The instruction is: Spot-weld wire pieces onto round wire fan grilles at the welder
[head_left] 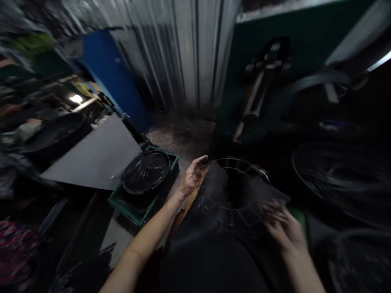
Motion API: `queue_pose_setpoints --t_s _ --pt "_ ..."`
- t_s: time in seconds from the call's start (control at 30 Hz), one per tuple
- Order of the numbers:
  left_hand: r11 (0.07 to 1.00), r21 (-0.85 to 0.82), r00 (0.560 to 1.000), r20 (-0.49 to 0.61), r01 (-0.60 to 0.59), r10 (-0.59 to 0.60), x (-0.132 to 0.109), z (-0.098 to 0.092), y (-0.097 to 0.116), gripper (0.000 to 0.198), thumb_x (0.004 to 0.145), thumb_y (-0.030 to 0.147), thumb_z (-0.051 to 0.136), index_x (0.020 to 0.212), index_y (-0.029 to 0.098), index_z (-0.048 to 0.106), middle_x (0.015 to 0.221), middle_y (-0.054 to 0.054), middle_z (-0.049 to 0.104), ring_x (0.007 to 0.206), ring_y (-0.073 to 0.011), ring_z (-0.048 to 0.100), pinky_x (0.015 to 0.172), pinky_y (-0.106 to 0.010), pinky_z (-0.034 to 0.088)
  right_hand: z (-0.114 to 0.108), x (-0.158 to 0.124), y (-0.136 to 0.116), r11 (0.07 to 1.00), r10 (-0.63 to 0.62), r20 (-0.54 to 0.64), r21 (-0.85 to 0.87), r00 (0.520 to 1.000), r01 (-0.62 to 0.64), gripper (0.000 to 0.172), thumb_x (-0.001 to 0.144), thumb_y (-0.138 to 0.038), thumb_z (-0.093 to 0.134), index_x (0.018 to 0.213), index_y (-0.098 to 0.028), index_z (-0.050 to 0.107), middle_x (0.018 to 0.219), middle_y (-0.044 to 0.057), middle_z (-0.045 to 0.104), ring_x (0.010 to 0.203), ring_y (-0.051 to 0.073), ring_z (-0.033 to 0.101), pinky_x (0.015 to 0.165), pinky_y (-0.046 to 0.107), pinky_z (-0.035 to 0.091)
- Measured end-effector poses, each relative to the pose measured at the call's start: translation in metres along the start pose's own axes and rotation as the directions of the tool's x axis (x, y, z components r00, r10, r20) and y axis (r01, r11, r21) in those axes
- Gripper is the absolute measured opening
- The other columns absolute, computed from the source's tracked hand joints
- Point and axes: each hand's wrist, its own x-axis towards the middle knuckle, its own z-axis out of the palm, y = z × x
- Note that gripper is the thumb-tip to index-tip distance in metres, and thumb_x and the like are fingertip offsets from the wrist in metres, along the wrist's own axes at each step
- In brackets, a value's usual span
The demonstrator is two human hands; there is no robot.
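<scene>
My left hand [192,177] is at the left rim of a thin round wire frame [236,158], its fingers bent around the edge. Thin spokes show faintly inside the ring, blurred by motion. Dark see-through sheeting [214,191], perhaps plastic film, hangs about the frame on both sides. On the right, my right hand [282,226] is closed on a corner of this sheeting, with its fingertips smeared. Beneath, a dark surface or clothing [210,260] fills the lower middle. An orange-brown strip [194,195] runs just under my left hand.
Left of my forearm stands a green crate [140,219] with round black ribbed pieces [146,173] in it. A grey flat panel [97,156] lies beside it. Behind are a blue board [114,73] and a corrugated metal wall [189,53]. Large round dark shapes [339,175] stand at right.
</scene>
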Motion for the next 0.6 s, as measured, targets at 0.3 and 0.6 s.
queue_pose_setpoints --t_s 0.3,0.6 --pt "0.975 -0.138 0.977 0.150 0.173 -0.152 -0.013 0.023 -0.054 0.063 0.085 0.061 0.046 0.130 0.017 0.043 0.123 -0.017 0.057 0.108 -0.0248 0.062 0.099 -0.044 0.043 -0.040 0.018 0.060 0.787 0.273 -0.327 -0.465 0.905 -0.405 0.041 0.073 -0.063 0.051 0.068 -0.022 0.055 0.056 0.003 0.056 0.054 0.020 0.054 0.054 0.032 0.043" --pt "0.634 0.606 0.873 -0.270 0.481 -0.405 0.084 0.002 -0.108 0.042 0.083 0.047 0.057 0.113 0.019 0.057 0.112 -0.011 0.065 0.111 -0.0255 0.058 0.100 -0.044 0.039 -0.049 0.025 0.046 0.699 -0.062 -0.454 -0.655 0.889 -0.286 0.044 0.084 -0.053 0.043 0.107 -0.020 0.060 0.098 0.009 0.065 0.076 0.021 0.057 0.076 0.037 0.045"
